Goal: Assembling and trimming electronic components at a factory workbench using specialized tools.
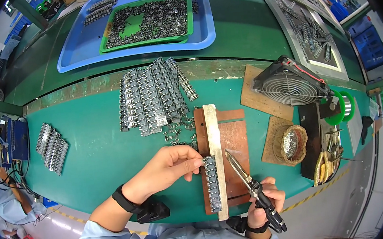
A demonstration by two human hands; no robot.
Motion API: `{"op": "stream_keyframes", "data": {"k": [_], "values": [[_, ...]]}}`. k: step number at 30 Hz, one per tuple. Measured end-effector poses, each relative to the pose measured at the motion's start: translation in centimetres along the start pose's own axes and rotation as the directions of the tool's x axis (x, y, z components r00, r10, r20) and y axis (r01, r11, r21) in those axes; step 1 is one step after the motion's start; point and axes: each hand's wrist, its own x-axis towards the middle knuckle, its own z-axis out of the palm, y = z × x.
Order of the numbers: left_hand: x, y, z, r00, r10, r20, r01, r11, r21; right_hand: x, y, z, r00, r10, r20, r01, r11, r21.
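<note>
My right hand (270, 200) is wrapped round the handle of a soldering iron (255, 188), whose tip points up and left over a reddish-brown board (236, 161). A pale bar (213, 140) runs lengthwise along that board. Against the bar's left side lies a strip of small circuit boards (212, 182) with metal parts on it. My left hand (171, 169) pinches thumb and fingers together at the strip's far end; whatever is between the fingertips is too small to make out. Loose metal parts (176, 132) lie just beyond this hand.
Many strips (151, 95) are stacked beyond my left hand, and a smaller pile (53, 148) lies far left. A blue tray (72, 50) holds a green tray (104, 40) of metal parts. At right stand a fan (288, 88), a solder spool (346, 105) and a round dish (293, 143).
</note>
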Motion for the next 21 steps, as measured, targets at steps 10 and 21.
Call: {"op": "stream_keyframes", "data": {"k": [10, 21], "values": [[-2.2, 2.0, -0.8, 0.953, 0.106, -0.284, 0.031, 0.898, 0.439, 0.0, -0.2, 0.1, 0.999, 0.01, -0.03, -0.01, 1.0, 0.007], [-2.2, -0.6, 1.6, 0.818, 0.575, -0.02, -0.2, 0.317, 0.927, -0.1, -0.4, 0.0, 1.0, 0.029, -0.012, -0.028, 0.999, 0.038]]}}
